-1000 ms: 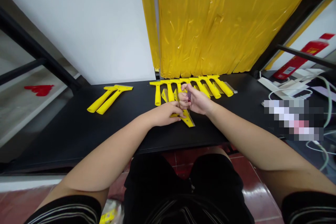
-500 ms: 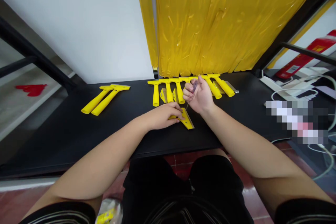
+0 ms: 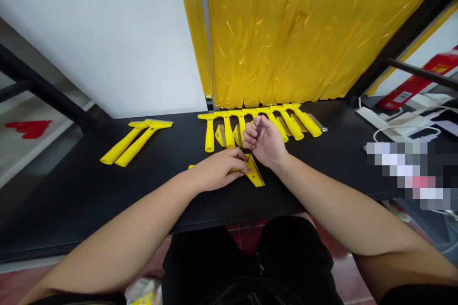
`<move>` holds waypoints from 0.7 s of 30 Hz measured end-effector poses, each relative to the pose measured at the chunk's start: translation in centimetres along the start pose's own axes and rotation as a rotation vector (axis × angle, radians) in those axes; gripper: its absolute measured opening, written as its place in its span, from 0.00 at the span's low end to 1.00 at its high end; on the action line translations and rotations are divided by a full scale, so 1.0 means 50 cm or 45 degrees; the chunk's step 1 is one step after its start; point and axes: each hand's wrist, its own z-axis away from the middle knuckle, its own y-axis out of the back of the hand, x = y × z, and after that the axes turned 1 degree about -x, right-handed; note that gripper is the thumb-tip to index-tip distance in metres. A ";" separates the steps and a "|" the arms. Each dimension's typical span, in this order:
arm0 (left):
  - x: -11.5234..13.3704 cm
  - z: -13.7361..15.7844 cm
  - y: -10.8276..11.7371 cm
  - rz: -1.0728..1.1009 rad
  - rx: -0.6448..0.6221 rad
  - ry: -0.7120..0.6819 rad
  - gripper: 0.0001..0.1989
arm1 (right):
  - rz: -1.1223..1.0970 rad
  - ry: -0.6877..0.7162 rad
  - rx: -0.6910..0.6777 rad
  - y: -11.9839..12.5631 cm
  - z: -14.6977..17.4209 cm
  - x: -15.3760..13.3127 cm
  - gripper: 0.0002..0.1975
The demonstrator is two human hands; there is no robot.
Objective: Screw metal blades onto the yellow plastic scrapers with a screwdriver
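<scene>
A yellow scraper (image 3: 255, 176) lies on the black table near its front edge, its blade pointing right. My left hand (image 3: 223, 167) is closed over its handle and presses it down, hiding most of the handle. Just above the scraper head, my right hand (image 3: 266, 142) is curled around the dark handle of a screwdriver (image 3: 259, 128). The screwdriver's shaft points down to the scraper head by my left fingertips; its tip is hard to make out. Behind both hands stretches a row of several yellow scraper handles (image 3: 210, 134), with loose blade pieces (image 3: 220, 135) between them.
Two more yellow scrapers (image 3: 138, 143) lie at the left of the black table (image 3: 150, 200). A yellow plastic sheet (image 3: 286, 33) hangs behind the row. White cables (image 3: 404, 128) and a red package (image 3: 418, 81) are at the right. A plastic bag (image 3: 145, 290) sits on the floor.
The view has shifted slightly. My right hand has come lower and nearer my left, with the screwdriver closer to the scraper head. My left hand keeps hold of the scraper.
</scene>
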 end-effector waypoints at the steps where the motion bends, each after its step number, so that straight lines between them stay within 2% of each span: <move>1: 0.000 0.000 0.000 -0.003 -0.002 0.003 0.12 | 0.001 0.005 -0.006 -0.001 0.001 0.001 0.18; 14: 0.005 0.001 0.002 -0.009 -0.001 0.018 0.11 | 0.031 0.020 0.023 -0.019 0.011 -0.001 0.21; 21: 0.002 0.002 0.001 -0.007 -0.004 0.009 0.11 | 0.018 0.044 -0.002 -0.020 0.012 0.000 0.19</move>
